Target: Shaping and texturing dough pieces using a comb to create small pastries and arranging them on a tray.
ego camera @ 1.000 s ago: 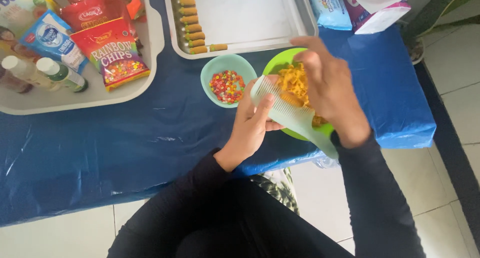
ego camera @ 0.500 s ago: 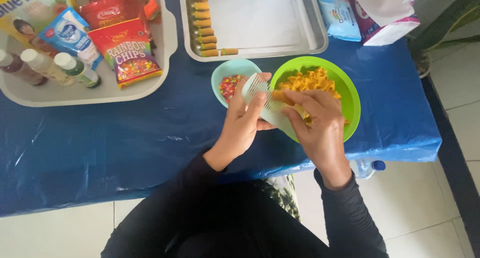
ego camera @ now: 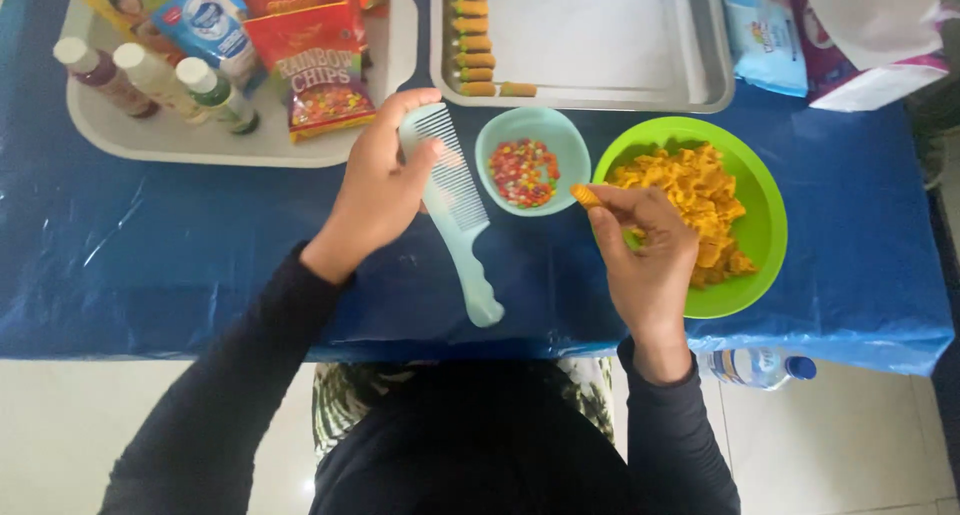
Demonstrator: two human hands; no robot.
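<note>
Left hand [ego camera: 378,180] is clamped on the pale green comb [ego camera: 455,210] at centre frame, teeth up, while right hand [ego camera: 645,245] pinches an orange ridged piece [ego camera: 585,196] between the sprinkle bowl [ego camera: 532,161] and green bowl [ego camera: 760,225], presumably for handy loading.

A home snack-making spot, it seems. A blue plastic-covered table [ego camera: 200,265] stands on white floor tiles [ego camera: 830,445]. It bears a grey tray of sweet packets [ego camera: 130,140].

A red candy pouch [ego camera: 322,75] and a blue-white sachet [ego camera: 208,25] lie beyond the left hand's fingers [ego camera: 405,110]; a pale-blue wipes pack [ego camera: 762,30] lies far beyond the right's [ego camera: 610,197].
</note>
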